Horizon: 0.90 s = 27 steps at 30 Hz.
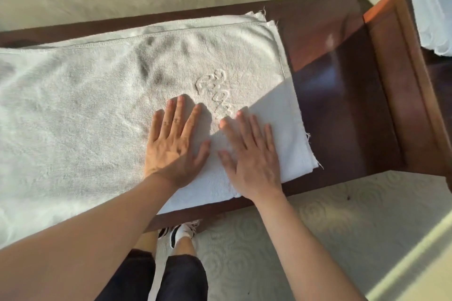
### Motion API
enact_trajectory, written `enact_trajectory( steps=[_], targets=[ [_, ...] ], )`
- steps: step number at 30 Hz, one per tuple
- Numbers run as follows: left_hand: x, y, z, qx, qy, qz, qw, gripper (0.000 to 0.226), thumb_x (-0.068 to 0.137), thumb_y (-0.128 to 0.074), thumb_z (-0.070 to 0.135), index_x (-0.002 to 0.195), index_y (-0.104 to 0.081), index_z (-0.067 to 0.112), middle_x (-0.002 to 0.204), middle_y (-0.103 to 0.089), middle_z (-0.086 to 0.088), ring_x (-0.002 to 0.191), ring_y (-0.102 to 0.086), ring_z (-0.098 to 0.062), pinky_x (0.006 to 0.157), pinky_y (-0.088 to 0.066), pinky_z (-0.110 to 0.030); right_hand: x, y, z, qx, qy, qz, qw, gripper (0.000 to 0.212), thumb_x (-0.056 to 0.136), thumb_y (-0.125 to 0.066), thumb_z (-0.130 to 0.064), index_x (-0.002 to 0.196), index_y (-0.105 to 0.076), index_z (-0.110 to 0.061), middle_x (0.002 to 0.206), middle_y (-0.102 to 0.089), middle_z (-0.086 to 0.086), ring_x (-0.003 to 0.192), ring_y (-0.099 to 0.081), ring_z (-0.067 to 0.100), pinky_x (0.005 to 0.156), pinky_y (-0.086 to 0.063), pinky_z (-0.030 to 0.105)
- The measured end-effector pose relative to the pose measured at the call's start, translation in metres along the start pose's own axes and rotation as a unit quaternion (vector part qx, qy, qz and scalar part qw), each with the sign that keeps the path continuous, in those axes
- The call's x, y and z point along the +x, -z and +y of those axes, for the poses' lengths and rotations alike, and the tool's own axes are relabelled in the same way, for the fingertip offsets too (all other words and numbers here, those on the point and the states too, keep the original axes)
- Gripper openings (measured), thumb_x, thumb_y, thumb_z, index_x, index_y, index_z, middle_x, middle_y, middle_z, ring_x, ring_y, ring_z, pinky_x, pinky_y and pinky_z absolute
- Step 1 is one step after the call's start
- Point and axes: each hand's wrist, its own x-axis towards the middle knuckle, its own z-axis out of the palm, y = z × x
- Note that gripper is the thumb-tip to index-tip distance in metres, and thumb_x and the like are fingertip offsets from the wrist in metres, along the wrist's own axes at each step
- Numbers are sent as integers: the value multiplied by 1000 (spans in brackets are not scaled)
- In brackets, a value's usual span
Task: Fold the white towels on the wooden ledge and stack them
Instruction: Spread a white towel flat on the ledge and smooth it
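Here the white towel [97,110] lay spread along the wooden ledge [330,85], its long axis running left to right. Both the left hand [175,137] and the right hand [249,151] pressed flat near its right end, fingers straight and spread, holding nothing.

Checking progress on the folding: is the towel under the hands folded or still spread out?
Folded at least once: the towel shows two stacked edges along its far side. Both hands press flat on it.

Hard, low sunlight, wide-angle view

A bright patch lights the white terry towel [274,115] by the right hand [252,151]; the rest lies shaded. Glare washes the dark wooden ledge [342,80]; edges bend and blur.
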Motion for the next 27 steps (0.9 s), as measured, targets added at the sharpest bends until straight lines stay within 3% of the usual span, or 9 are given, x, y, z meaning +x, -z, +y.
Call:
enact_trajectory(
  steps=[4,6,9,12,16,19,22,25,27],
  targets=[
    [0,1,-1,-4,2,1,1000,75,101,-23,61,161,8,29,169,10,-6,156,12,-22,126,-2,-49,0,7,68,6,-184,15,983,66,103,-14,-59,162,-6,-31,170,-3,6,157,-3,28,124,-8,56],
    [-1,1,-2,0,1,1,1000,75,101,-23,61,161,9,30,169,10,-6,156,12,-23,126,-2,-50,-1,10,61,1,-213,39,976,69,103,-12,-57,163,-8,-23,170,-5,10,156,-4,32,124,-6,58],
    [-1,1,-4,2,-3,6,1000,75,100,-20,61,161,9,29,169,9,-7,156,10,-24,126,-3,-50,2,8,9,34,-97,44,994,66,106,-17,-54,163,-9,-20,170,-2,9,157,1,29,126,-1,55],
    [1,2,-3,-12,-11,12,1000,75,100,-19,61,161,8,28,170,8,-6,156,9,-23,126,-2,-48,-5,-5,-6,15,22,14,1000,63,107,-26,-53,162,-12,-26,170,-4,7,157,-1,27,125,-10,54],
    [-4,2,-13,-55,-43,15,997,80,98,-32,57,163,-4,22,170,3,-4,156,7,-21,127,-1,-47,-6,0,36,-2,-133,11,991,63,106,-19,-53,162,-4,-30,170,1,2,157,4,22,126,-6,52],
    [-3,5,-20,-145,-73,18,987,77,97,-42,45,161,-15,14,170,-6,-4,157,2,-18,127,-1,-43,3,11,12,14,-209,18,978,65,104,-11,-50,163,-2,-23,170,3,5,156,7,26,125,-2,54],
    [-12,6,-33,-204,-75,25,976,62,103,-42,26,160,-22,11,168,-15,-5,156,-3,-16,128,-4,-39,17,15,-68,110,-124,52,985,61,106,-15,-41,162,-10,-18,170,-2,5,157,5,24,127,3,48],
    [-38,7,-69,-92,-19,25,995,60,106,-38,32,161,-18,19,169,-10,1,157,0,-17,127,-6,-42,30,9,-147,211,-47,61,974,56,106,-22,-31,161,-21,-16,169,-11,4,157,-1,20,127,0,42],
    [-59,10,-98,-58,18,18,998,62,105,-32,40,162,-12,26,170,-6,4,157,3,-18,127,-6,-44,34,-1,-175,220,-25,52,974,56,106,-24,-31,160,-26,-16,168,-16,5,157,-6,19,128,-4,43]
  ],
)
